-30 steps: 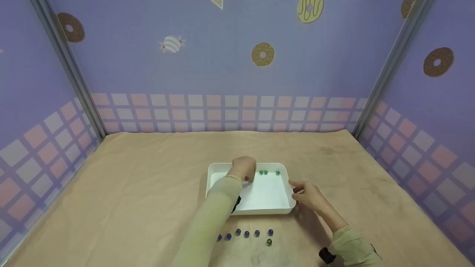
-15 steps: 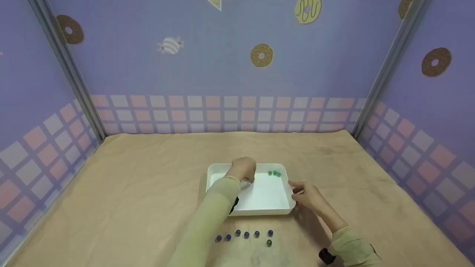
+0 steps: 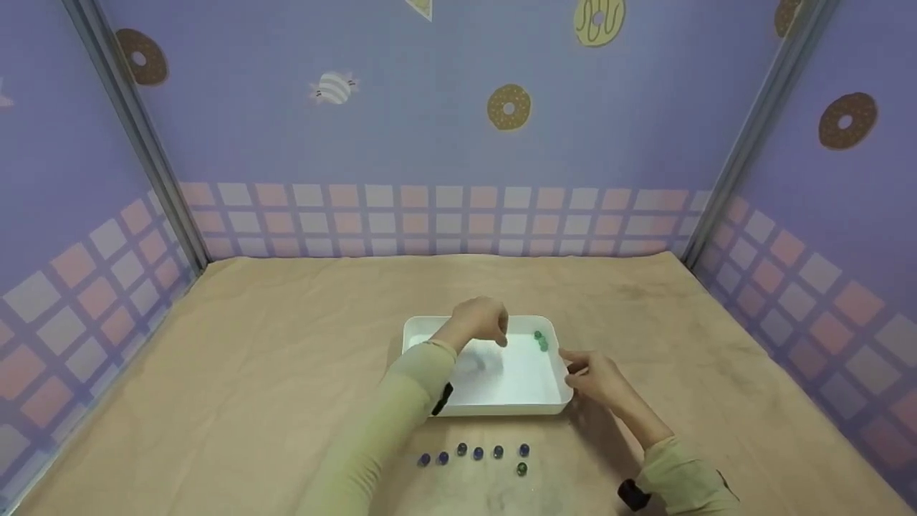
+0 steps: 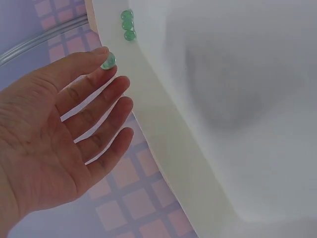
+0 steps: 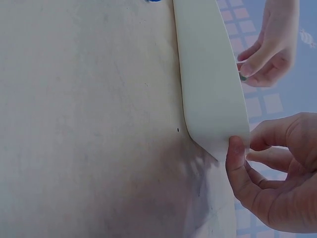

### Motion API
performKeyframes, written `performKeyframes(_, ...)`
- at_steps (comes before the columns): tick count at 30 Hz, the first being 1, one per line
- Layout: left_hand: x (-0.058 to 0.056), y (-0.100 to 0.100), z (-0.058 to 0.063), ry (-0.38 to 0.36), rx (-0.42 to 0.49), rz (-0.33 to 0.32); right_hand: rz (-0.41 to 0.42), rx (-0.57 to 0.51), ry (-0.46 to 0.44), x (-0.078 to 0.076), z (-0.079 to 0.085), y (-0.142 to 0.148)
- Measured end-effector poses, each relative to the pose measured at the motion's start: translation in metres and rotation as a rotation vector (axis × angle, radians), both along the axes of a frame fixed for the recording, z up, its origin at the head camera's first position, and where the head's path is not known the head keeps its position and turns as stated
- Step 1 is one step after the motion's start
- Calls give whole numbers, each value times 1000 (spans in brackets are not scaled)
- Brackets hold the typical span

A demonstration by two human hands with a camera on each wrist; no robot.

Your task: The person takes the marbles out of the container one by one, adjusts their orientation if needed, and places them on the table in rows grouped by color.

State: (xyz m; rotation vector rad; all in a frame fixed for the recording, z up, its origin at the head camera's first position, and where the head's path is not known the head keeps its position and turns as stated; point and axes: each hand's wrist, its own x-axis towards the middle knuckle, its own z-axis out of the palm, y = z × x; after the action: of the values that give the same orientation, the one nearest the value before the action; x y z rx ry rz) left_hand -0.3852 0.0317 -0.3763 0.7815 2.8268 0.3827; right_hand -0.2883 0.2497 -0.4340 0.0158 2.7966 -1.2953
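Observation:
My left hand (image 3: pixel 480 320) is over the left-back part of a white rectangular tray (image 3: pixel 516 383). In the left wrist view, its thumb and index finger pinch a clear green marble (image 4: pixel 109 61), while the other fingers are spread and loosely bent. Three green marbles (image 3: pixel 541 342) lie together inside the tray by its right wall, close to the back corner. My right hand (image 3: pixel 598 378) holds the tray's right side; the right wrist view has the thumb (image 5: pixel 237 153) against the outer wall, near a rounded corner.
On the brown paper-covered table (image 3: pixel 286 373), in front of the tray, several blue marbles (image 3: pixel 478 453) lie in a loose row. A single green marble (image 3: pixel 521 469) lies just nearer than the row's right end. Patterned walls (image 3: pixel 401 129) enclose the back and sides.
The three green marbles have rolled rightward along the tray's back wall and now line the right wall. My left hand has lifted and shifted slightly right. The right hand keeps its place.

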Motion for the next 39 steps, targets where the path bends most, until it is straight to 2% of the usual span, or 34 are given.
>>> performKeyframes(6,12,-4,8,31,44,-29,2,-33,-22,2,2,0)
performKeyframes(12,25,-9,6,52,93,-48,43,-108,-46,3,4,1)
performKeyframes(18,39,-12,-2,71,152,-62,25,-49,-48,1,4,0)
performKeyframes(26,56,-17,-1,92,219,-81,9,15,-45,0,6,-3)
performKeyframes(33,72,-21,0,114,240,-110,4,12,-74,0,10,-4)
performKeyframes(39,85,-26,-6,156,274,-121,34,8,-58,1,11,-2)
